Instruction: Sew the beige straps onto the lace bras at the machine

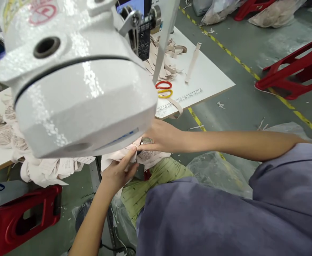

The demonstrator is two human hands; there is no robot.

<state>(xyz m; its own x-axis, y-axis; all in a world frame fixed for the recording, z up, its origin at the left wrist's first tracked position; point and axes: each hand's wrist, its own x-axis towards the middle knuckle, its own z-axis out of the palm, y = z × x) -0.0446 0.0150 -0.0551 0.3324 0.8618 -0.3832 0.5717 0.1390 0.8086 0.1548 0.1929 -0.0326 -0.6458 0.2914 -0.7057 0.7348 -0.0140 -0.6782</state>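
A white sewing machine head (pixel 89 103) fills the upper left of the view and covers the needle area. Just beneath its front end, my left hand (pixel 117 174) is closed, its thumb and forefinger pinching a pale beige fabric piece (pixel 152 159) with a gathered part. From the other side my right hand (pixel 163 137) grips the same fabric, its thumb reaching toward my left fingertips. The machine hides some of my right fingers. The fabric hangs over my lap, above green patterned cloth (pixel 158 176).
Beige straps (pixel 169 62), scissors (pixel 164 89) with red and yellow handles and a printed ruler (pixel 188 96) are on the white table (pixel 211 76). More beige pieces (pixel 46 170) hang off the left table edge. Red stools (pixel 297 71) and plastic bags (pixel 220 12) stand on the floor.
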